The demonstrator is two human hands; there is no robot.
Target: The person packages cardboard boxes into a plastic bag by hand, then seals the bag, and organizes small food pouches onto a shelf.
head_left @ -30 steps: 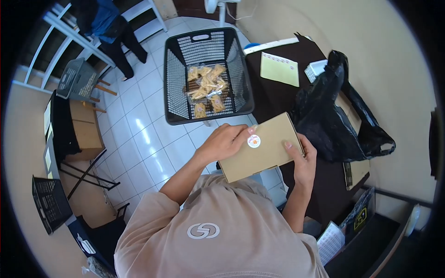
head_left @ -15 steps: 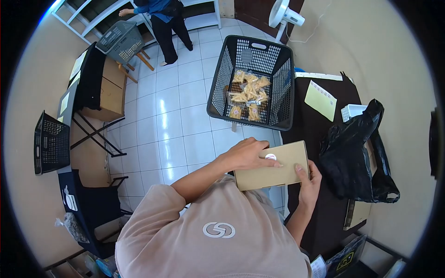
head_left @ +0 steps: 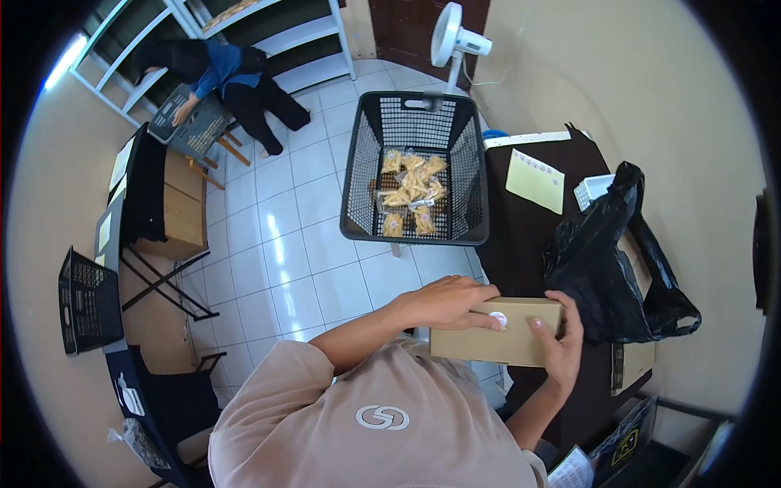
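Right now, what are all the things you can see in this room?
box: 1, brown, held in both hands
sticker: 1, white, round, on box
basket: 1, black, on floor ahead
snack packs: several, yellow, in basket
bag: 1, black, on dark table
sheet: 1, pale yellow, on table
fan: 1, white, by far wall
person: 1, blue top, bending at shelves
left hand: on box top, at sticker
right hand: gripping box's right end

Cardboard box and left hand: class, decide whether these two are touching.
Touching. The head view shows the left hand lying on top of the cardboard box, its fingertips pressed at the round sticker.
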